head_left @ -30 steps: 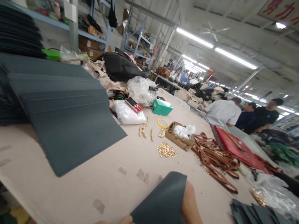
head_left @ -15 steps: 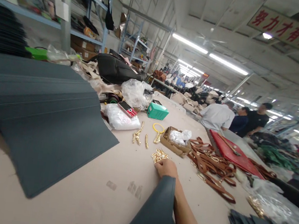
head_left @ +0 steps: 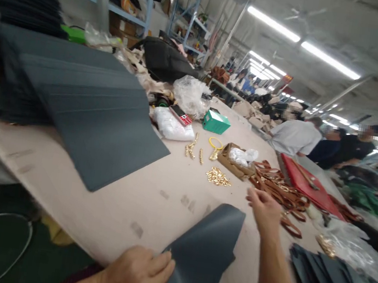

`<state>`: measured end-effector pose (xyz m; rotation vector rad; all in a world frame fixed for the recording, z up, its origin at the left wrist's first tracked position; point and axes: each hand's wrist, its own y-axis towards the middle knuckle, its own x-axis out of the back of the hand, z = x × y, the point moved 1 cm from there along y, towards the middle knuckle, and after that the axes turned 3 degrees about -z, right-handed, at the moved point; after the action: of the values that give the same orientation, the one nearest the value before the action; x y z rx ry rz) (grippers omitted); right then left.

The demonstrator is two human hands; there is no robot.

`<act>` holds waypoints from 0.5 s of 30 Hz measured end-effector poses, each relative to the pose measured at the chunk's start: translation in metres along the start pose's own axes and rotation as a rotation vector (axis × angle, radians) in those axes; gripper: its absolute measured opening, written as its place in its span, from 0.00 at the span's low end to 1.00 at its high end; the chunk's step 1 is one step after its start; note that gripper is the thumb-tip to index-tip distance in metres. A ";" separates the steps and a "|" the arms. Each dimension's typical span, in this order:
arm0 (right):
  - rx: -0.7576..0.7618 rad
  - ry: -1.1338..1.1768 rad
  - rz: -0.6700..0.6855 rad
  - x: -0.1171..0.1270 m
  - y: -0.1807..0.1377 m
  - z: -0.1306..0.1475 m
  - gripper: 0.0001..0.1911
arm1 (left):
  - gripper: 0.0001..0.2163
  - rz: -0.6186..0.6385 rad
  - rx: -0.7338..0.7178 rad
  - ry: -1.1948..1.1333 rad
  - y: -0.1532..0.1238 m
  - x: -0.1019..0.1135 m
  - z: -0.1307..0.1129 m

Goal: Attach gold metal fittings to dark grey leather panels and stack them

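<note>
L hand [head_left: 140,272] holding the L edge of a bent dark sheet [head_left: 200,250] on the table [head_left: 112,217], R hand [head_left: 265,211] off it w/ fingers half curled nr brown straps [head_left: 276,185], can't tell if it's got anything tbh; gold bits [head_left: 218,176] beyond, then cardboard box [head_left: 233,167], then green box [head_left: 216,123]

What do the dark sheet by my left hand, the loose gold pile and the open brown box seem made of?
Dark sheet: perhaps leather or faux leather; smooth, softly shiny, curling at the far edge. Gold pile: probably metal or metal-coated plastic, glossy with bright glints. Brown box: likely cardboard, matte, with thin walls.
</note>
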<state>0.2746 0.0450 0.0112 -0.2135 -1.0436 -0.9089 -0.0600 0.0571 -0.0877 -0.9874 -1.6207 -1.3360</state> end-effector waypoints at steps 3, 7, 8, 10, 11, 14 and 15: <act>0.108 0.237 0.056 0.020 -0.047 0.009 0.19 | 0.30 0.158 0.041 -0.104 0.002 0.007 -0.001; 0.286 0.259 0.560 -0.006 -0.130 0.042 0.12 | 0.26 0.172 0.012 -0.104 0.002 0.011 -0.002; 0.313 0.236 0.618 -0.016 -0.144 0.048 0.11 | 0.24 0.159 -0.001 -0.093 0.002 0.011 -0.002; 0.347 0.207 0.674 -0.033 -0.161 0.057 0.10 | 0.21 0.136 -0.023 -0.063 0.001 0.011 -0.003; 0.355 0.200 0.690 -0.039 -0.164 0.059 0.10 | 0.20 0.128 -0.030 -0.052 0.001 0.011 -0.003; 0.377 0.167 0.708 -0.046 -0.163 0.061 0.09 | 0.20 0.107 -0.030 -0.045 0.001 0.010 -0.004; 0.388 0.153 0.709 -0.045 -0.162 0.061 0.09 | 0.20 0.101 -0.030 -0.049 0.001 0.009 -0.004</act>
<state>0.1073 0.0014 -0.0348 -0.1665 -0.8863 -0.0757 -0.0617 0.0545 -0.0783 -1.1133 -1.5701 -1.2806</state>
